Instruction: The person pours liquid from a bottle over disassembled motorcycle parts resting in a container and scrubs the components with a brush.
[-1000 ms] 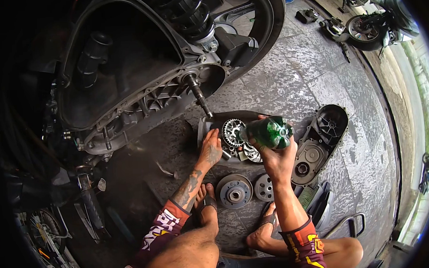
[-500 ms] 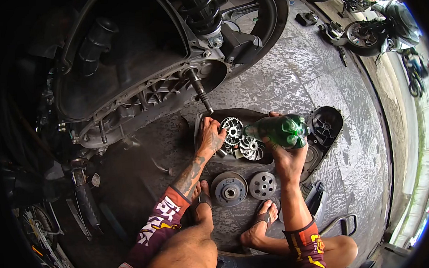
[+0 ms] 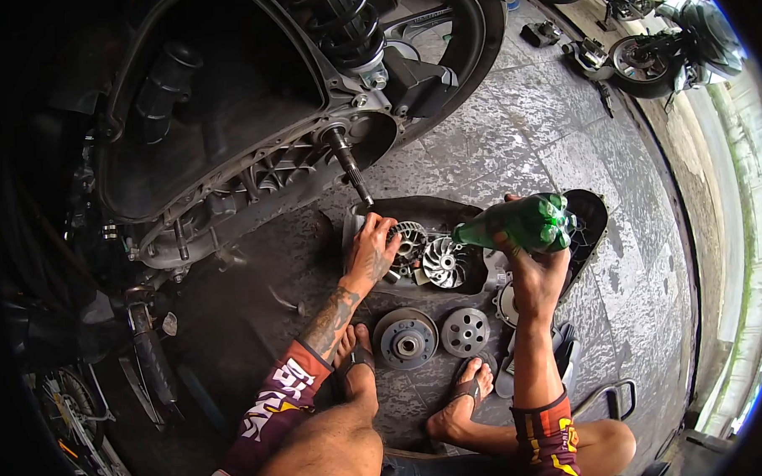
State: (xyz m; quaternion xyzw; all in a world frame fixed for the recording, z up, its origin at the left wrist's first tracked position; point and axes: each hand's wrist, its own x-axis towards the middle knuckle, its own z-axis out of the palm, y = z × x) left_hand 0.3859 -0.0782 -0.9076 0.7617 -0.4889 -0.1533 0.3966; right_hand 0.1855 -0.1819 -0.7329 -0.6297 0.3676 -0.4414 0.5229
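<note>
- The left hand (image 3: 370, 253) has its grip closed on the left edge of a toothed disc (image 3: 410, 247), which sits tilted within a black casing (image 3: 475, 276).
- The right hand (image 3: 535, 276) has its grip wrapped around a green bottle (image 3: 519, 222), held above the right end of the casing.
- The bottle's long axis runs across the view: its neck points left, towards the toothed disc and the left hand, and its base faces right. Whether the mouth is capped, I cannot tell.
- A bladed disc (image 3: 443, 263) lies in the casing, right of the toothed disc and just below and left of the bottle's neck in view.
- The left hand is the nearer one to the toothed disc; the bottle's neck, rather than the right hand's fingers, reaches closest from the other side.
- A splined shaft (image 3: 349, 168) points down towards the left hand, its tip just above the fingers in view.
</note>
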